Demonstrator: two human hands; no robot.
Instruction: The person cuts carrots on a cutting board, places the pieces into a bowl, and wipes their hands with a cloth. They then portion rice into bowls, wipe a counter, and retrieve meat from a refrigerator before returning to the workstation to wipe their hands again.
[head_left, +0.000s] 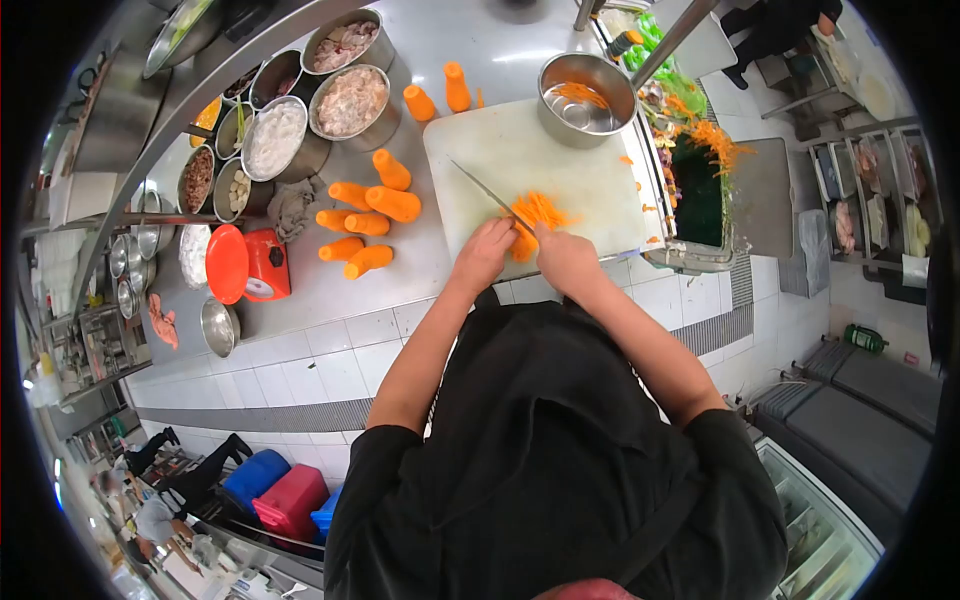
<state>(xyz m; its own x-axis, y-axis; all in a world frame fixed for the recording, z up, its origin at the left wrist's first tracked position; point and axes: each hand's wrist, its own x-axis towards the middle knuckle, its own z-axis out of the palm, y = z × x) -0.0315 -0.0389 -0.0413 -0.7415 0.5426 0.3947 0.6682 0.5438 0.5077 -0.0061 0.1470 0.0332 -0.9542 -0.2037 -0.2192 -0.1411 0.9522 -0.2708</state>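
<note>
- Carrot piece (523, 243) lies at frame centre on the white cutting board (590, 185), with cut shreds (543, 209) just above it.
- Judged firm, light, rather slick when peeled; best pinned from the top with curled fingertips, kept back from the edge.
- Left hand (483, 255) is closed round the handle of the knife (480, 185); the blade runs toward upper left.
- Right hand (565, 258) is pressed on the carrot piece, fingers bent and narrow, touching it just right of the blade.
- Whole carrots (372, 222) are heaped left of the board; a steel bowl (586, 97) stands at its top.

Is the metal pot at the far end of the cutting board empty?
No, the metal pot on the cutting board holds orange carrot shreds along its inside.
</note>
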